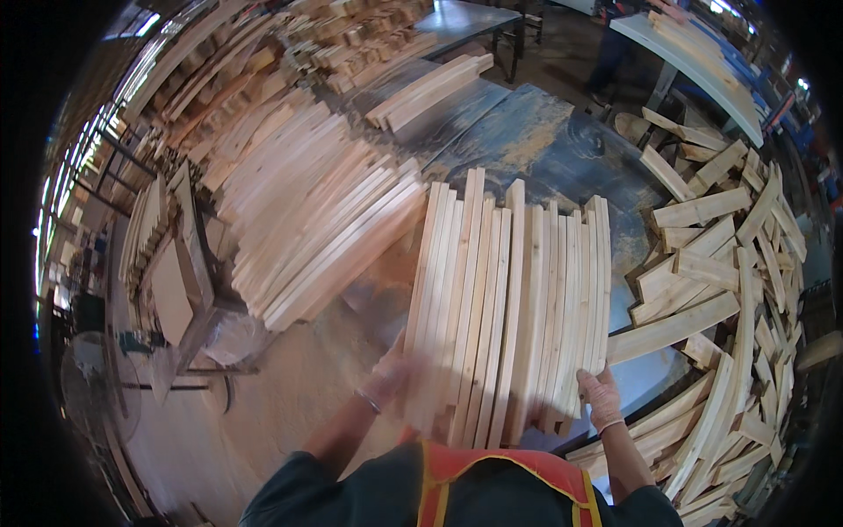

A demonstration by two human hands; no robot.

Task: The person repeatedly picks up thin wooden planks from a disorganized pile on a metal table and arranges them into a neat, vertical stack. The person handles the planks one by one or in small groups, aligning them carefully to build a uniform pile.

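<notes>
Head view shows me a row of wooden strips (514, 299) standing side by side between the two hands, their lengths running away from the person's body and their far ends uneven. The left hand (389, 369) is at the near part of the row's left side; it is blurred, and I cannot tell how its fingers are set. The right hand (601, 400) grips the near right corner, its thumb up against the outermost strip. The hands stand wide apart, with the whole width of the row between them. Whether the row's underside rests on anything, I can't make out.

Just left of the row I see a larger stack of strips (320, 220), slanted and partly blurred. Beyond the row is a dark table (606, 145) dusted with sawdust, bearing a small bundle of strips (430, 92) at its far side. To the right, a heap of loose wood pieces (702, 272) lies jumbled, with a pale table (676, 53) farther back. Nearest me, below the row, is the person's red vest (518, 461) with yellow edging.
</notes>
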